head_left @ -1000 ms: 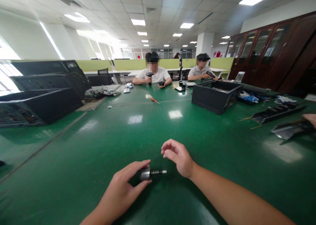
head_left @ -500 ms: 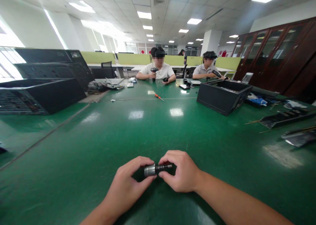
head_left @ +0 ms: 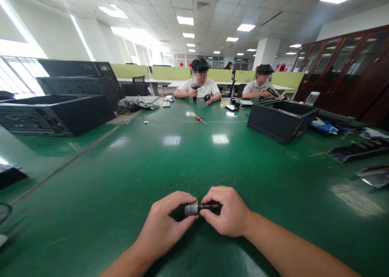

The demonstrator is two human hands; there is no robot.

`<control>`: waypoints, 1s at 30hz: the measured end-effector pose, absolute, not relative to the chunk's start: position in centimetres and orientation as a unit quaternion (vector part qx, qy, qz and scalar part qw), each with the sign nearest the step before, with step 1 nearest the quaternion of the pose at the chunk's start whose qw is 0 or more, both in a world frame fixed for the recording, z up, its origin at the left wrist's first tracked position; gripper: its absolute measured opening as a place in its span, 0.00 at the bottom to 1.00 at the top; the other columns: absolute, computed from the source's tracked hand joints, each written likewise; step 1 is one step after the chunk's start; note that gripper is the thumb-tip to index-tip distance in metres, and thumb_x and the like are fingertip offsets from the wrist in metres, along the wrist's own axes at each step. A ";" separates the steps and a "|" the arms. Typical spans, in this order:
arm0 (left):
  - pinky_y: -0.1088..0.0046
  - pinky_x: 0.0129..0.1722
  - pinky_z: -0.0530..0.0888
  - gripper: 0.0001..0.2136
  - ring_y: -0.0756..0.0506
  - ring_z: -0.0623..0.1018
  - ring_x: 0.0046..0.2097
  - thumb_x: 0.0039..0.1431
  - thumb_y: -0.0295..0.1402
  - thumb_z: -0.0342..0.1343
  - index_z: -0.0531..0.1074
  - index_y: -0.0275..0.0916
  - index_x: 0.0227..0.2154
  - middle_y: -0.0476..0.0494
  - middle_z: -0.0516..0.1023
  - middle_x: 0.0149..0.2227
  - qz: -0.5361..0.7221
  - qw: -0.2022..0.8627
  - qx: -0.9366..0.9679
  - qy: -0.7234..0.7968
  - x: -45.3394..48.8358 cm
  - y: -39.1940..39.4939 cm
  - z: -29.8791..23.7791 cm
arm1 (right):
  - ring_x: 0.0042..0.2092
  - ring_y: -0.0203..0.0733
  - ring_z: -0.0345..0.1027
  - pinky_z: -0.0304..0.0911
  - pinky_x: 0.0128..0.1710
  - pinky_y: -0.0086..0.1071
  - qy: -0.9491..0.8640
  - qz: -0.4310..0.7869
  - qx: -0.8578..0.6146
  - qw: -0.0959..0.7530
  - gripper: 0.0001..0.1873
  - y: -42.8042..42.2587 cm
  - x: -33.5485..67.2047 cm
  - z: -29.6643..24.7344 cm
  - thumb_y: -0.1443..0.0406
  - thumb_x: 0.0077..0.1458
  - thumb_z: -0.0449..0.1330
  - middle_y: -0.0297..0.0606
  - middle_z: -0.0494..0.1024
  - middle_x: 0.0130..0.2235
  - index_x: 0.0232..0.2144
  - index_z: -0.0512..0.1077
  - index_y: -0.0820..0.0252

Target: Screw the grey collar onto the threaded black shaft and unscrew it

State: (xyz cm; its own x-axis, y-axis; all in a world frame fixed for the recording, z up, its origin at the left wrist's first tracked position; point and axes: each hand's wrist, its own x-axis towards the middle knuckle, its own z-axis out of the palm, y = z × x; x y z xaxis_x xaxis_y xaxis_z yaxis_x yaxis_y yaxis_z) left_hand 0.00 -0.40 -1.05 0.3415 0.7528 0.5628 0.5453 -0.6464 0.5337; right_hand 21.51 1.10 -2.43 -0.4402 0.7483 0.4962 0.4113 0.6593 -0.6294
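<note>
Our left hand (head_left: 164,224) pinches the chuck (head_left: 198,207) by its smooth barrel (head_left: 191,208), our right hand (head_left: 226,214) its thin shaft (head_left: 211,206); probably rigid, dense, slippery.

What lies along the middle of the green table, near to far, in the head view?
Metal part pinched by left hand and right hand → orange-handled screwdriver → seated person in white shirt.

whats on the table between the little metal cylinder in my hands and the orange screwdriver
Nothing: in the head view only bare glossy green tabletop, with ceiling-light reflections, runs from the small grey metal cylinder to the orange-handled screwdriver.
</note>
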 end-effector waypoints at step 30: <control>0.76 0.39 0.79 0.09 0.48 0.83 0.37 0.53 0.28 0.66 0.78 0.44 0.38 0.50 0.83 0.37 0.425 0.090 0.809 0.397 -0.1 -0.4 -0.8 | 0.31 0.40 0.72 0.62 0.35 0.31 -0.818 0.209 -0.347 0.409 0.03 1.2 21.6 -2.2 0.65 0.51 0.64 0.35 0.79 0.30 0.30 0.76 0.59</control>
